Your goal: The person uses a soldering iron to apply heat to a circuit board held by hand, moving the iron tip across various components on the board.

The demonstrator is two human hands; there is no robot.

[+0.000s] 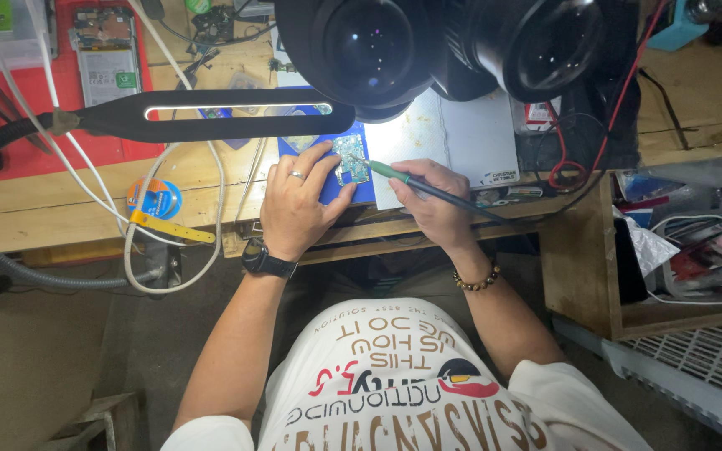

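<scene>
A: At the centre of the worktop (27,209), under the microscope head (453,46), a small circuit board (349,160) is laid on a blue mat (353,190). How is it held?

B: The circuit board is steadied by the left hand (297,200). The fingers are spread flat on the mat, with the thumb and forefinger set against the board's left edge. The grip is open and pressing down rather than closed round anything. A ring is worn on one finger and a black watch (267,262) on the wrist.

A: And the right hand (434,203)?

B: A soldering iron (403,177) with a green collar is held in it, pen-fashion. The grip is fully closed round the handle, and the tip is placed at the board's right edge. A bead bracelet (476,281) is worn on that wrist.

A: What is located around the mat?

B: A pale heat-resistant pad (461,138) is laid just right of the mat. A black bar lamp (236,113) is extended over the worktop to the left. Below the lamp, a solder reel (154,199) is placed among white cables (131,242). An opened phone (106,52) is set on a red tray (18,108) at the far left.
</scene>
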